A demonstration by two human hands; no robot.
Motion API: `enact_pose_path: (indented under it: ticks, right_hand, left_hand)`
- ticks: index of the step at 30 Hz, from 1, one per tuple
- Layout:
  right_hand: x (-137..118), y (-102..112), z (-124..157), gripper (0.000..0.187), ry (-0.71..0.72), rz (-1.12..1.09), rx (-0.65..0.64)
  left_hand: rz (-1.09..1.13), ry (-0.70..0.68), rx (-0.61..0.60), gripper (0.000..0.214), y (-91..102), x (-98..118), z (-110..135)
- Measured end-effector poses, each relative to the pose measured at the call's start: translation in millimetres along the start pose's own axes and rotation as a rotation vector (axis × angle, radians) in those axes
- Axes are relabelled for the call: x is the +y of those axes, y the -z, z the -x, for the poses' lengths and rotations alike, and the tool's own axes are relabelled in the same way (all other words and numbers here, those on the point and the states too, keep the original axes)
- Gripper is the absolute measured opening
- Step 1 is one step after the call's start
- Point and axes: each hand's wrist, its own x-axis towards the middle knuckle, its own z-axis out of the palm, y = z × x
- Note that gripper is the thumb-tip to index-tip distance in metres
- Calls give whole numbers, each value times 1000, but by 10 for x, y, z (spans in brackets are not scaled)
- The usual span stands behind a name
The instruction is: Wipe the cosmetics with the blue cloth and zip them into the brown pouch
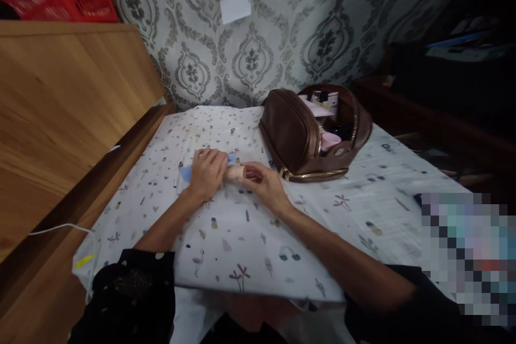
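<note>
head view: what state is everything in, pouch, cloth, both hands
brown leather zip pouch, unzipped, gaping, items inside
white printed cloth, spread flat
left hand, palm down over pale blue flat item
right hand, fingers pinching small beige tube
white paper note, stuck on wall

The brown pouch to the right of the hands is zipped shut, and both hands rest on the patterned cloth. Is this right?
Not quite. The brown pouch is open, not zipped shut; the head view shows small items inside. It does lie right of the hands, and the left hand and right hand both rest on the patterned cloth.
</note>
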Motion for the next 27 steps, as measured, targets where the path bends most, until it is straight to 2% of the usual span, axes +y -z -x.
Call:
enact_pose_path:
  ticks: [2,4,7,10,13,18,21,24,27]
  right_hand:
    - [5,-8,18,46,-13,-6,-37]
    - [16,-2,21,46,-47,-29,-57]
    - [13,23,9,41,-31,-35,-39]
    - [-24,44,1,33,15,2,-44]
    - [-55,48,1,40,26,44,-22]
    - [-49,39,11,47,-32,48,-8]
    - [-43,33,41,46,-22,59,-28]
    - [-42,24,76,44,-18,69,-61]
    - [-35,18,98,43,-22,94,-90]
  left_hand:
    - [66,-64,-68,37,-25,113,6]
    - [92,-40,-148,38,-64,108,30]
    - [83,99,-236,37,-107,-99,90]
    - [84,202,-276,37,-108,-350,138]
    - [77,217,-281,36,-86,-443,154]
    - [153,130,-207,37,-79,-274,169]
    - [261,81,-217,38,-102,-189,180]
    - [294,105,-248,43,-134,-185,191]
    - [254,101,-219,46,-167,-203,207]
